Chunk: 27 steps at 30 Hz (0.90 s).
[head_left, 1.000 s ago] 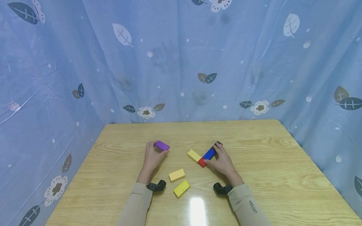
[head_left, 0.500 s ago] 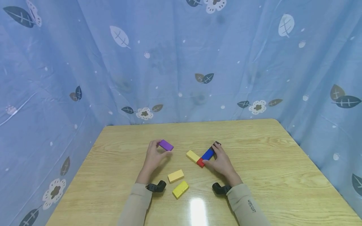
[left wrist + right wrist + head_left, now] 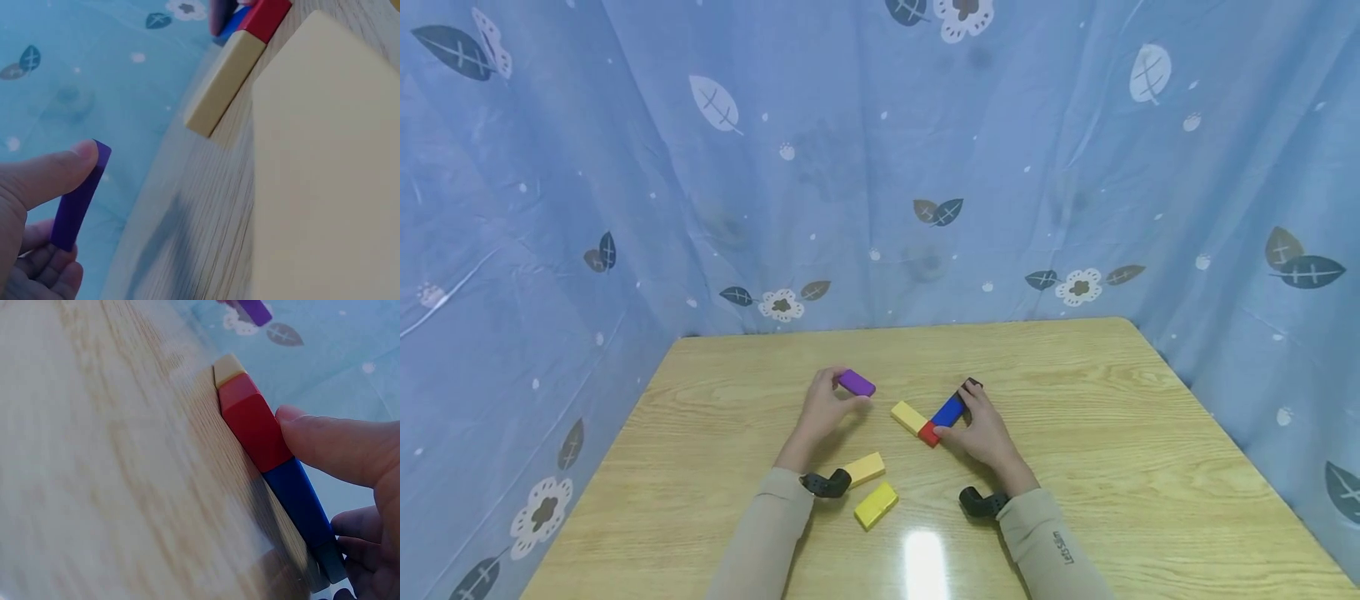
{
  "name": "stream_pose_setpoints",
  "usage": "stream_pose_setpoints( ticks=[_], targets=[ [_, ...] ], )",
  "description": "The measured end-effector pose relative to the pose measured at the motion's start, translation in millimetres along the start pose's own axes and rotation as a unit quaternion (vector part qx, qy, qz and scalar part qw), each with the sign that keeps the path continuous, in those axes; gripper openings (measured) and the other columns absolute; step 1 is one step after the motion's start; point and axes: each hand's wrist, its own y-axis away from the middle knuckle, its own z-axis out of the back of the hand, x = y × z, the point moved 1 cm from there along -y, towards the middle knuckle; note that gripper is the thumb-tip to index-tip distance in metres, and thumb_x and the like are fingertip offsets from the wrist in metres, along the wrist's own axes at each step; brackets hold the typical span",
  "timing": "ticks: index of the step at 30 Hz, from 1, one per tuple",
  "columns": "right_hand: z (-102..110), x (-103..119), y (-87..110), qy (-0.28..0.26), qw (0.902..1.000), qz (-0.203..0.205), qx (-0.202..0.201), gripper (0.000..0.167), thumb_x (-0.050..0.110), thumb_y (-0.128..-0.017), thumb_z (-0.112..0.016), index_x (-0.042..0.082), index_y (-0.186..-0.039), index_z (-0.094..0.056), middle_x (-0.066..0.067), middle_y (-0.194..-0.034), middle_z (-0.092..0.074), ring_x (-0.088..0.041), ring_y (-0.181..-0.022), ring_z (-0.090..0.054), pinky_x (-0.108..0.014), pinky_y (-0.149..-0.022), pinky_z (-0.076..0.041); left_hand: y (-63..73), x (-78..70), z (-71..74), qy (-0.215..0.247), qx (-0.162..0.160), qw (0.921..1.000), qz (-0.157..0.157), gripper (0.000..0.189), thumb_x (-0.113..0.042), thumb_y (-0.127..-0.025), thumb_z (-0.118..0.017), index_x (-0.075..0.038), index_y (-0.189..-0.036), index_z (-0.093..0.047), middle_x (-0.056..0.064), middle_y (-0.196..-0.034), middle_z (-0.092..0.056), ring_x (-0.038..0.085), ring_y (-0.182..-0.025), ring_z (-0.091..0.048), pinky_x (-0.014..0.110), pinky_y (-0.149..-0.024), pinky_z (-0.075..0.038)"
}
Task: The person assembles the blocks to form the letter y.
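Above the wood-grain surface [image 3: 1097, 433], noted purple rectangular block [image 3: 857, 383] pinched in left hand [image 3: 825, 408], thumb opposite fingers. Observed right hand [image 3: 987, 431] gripping black rectangular block [image 3: 331, 559], thumb on red rectangular block [image 3: 257, 428], blue rectangular block [image 3: 301, 500] between. Read "Let's Slim" in head view alone, on right beige sleeve [image 3: 1047, 533]. Traced far edge [image 3: 887, 331] beyond hands.

The head camera looks forward and down from above the near side of the wood-grain desk [image 3: 1075, 467], far enough back for the blue leaf-print curtain [image 3: 850, 167] at 12 o'clock. The left-wrist camera faces the left hand [image 3: 37, 215] closely from 8 o'clock of its tilted frame; a pale yellow rectangular block [image 3: 331, 156] looms at 3. The right-wrist camera, also tilted and close, has the right hand [image 3: 369, 469] near 3. All three views share the red block [image 3: 928, 433] and purple rectangular block [image 3: 857, 383].
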Motion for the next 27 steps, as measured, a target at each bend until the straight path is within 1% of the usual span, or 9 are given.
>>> stream_pose_setpoints(
  ticks=[2, 6, 9, 12, 13, 16, 20, 27],
  targets=[
    [-0.7, -0.6, 0.0, -0.001, 1.0, -0.001, 0.0, 0.091, 0.042, -0.078, -0.075, -0.002, -0.145, -0.032, -0.018, -0.156, -0.02, -0.04, -0.144, -0.013, -0.057, -0.113, -0.023, -1.7, -1.6, -4.4, -0.008, 0.007, 0.9999, -0.001, 0.074, -0.028, -0.073, -0.082, 0.002, -0.131, -0.047, 0.017, -0.13, -0.049, 0.033, -0.12, -0.048, 0.046, -0.106, -0.039],
    [-0.2, 0.8, -0.1, -0.004, 1.0, -0.002, -0.002, 0.09, 0.042, -0.078, -0.074, -0.002, -0.145, -0.032, -0.018, -0.156, -0.02, -0.04, -0.143, -0.013, -0.057, -0.113, -0.023, -6.9, -5.4, -12.7, -0.036, 0.021, 0.999, -0.014, 0.068, -0.029, -0.073, -0.081, 0.003, -0.126, -0.051, 0.017, -0.125, -0.052, 0.032, -0.115, -0.05, 0.045, -0.104, -0.04],
    [-0.1, 2.3, -0.2, -0.011, 0.9999, -0.001, -0.002, 0.09, 0.04, -0.078, -0.075, -0.002, -0.145, -0.032, -0.018, -0.156, -0.02, -0.04, -0.143, -0.013, -0.057, -0.113, -0.023, -10.2, -7.3, -18.1, -0.052, 0.035, 0.9979, -0.019, 0.064, -0.028, -0.075, -0.079, 0.005, -0.123, -0.052, 0.018, -0.12, -0.053, 0.03, -0.107, -0.053, 0.044, -0.096, -0.045],
    [-1.0, 2.7, -0.2, -0.012, 0.9999, 0.001, 0.0, 0.09, 0.04, -0.078, -0.075, -0.002, -0.145, -0.032, -0.018, -0.156, -0.021, -0.04, -0.143, -0.013, -0.057, -0.113, -0.024, -12.2, -6.9, -22.6, -0.059, 0.044, 0.9971, -0.016, 0.061, -0.024, -0.076, -0.079, 0.006, -0.122, -0.052, 0.018, -0.116, -0.053, 0.029, -0.101, -0.054, 0.041, -0.09, -0.048],
    [-1.5, 2.4, -0.2, -0.012, 0.9999, 0.001, 0.001, 0.09, 0.04, -0.078, -0.075, -0.002, -0.145, -0.032, -0.018, -0.156, -0.021, -0.04, -0.144, -0.013, -0.057, -0.113, -0.024, -12.7, -6.2, -24.2, -0.06, 0.047, 0.997, -0.013, 0.06, -0.022, -0.076, -0.079, 0.007, -0.121, -0.052, 0.018, -0.116, -0.053, 0.029, -0.101, -0.054, 0.041, -0.089, -0.049],
    [-2.6, 1.3, -0.4, -0.011, 0.9999, 0.001, 0.001, 0.09, 0.041, -0.078, -0.075, -0.002, -0.145, -0.033, -0.017, -0.156, -0.021, -0.04, -0.144, -0.012, -0.057, -0.113, -0.024, -13.4, -3.9, -28.3, -0.069, 0.051, 0.9963, -0.005, 0.06, -0.021, -0.075, -0.08, 0.007, -0.121, -0.053, 0.019, -0.116, -0.054, 0.029, -0.105, -0.054, 0.041, -0.094, -0.047],
    [-2.6, 0.2, -0.8, -0.013, 0.9999, -0.003, -0.001, 0.09, 0.041, -0.078, -0.075, -0.002, -0.145, -0.033, -0.017, -0.156, -0.021, -0.039, -0.144, -0.013, -0.057, -0.113, -0.023, -14.0, -2.9, -33.3, -0.078, 0.06, 0.9952, -0.005, 0.06, -0.021, -0.075, -0.08, 0.007, -0.12, -0.053, 0.019, -0.116, -0.054, 0.031, -0.108, -0.054, 0.043, -0.098, -0.046],
    [-0.5, -0.4, -0.7, -0.007, 1.0, -0.002, -0.003, 0.091, 0.042, -0.078, -0.075, -0.002, -0.145, -0.032, -0.017, -0.156, -0.021, -0.039, -0.144, -0.013, -0.056, -0.113, -0.025, -17.0, -4.6, -38.1, -0.084, 0.077, 0.9932, -0.021, 0.055, -0.022, -0.075, -0.08, 0.006, -0.115, -0.056, 0.015, -0.108, -0.055, 0.026, -0.099, -0.054, 0.039, -0.09, -0.049]
  ],
)
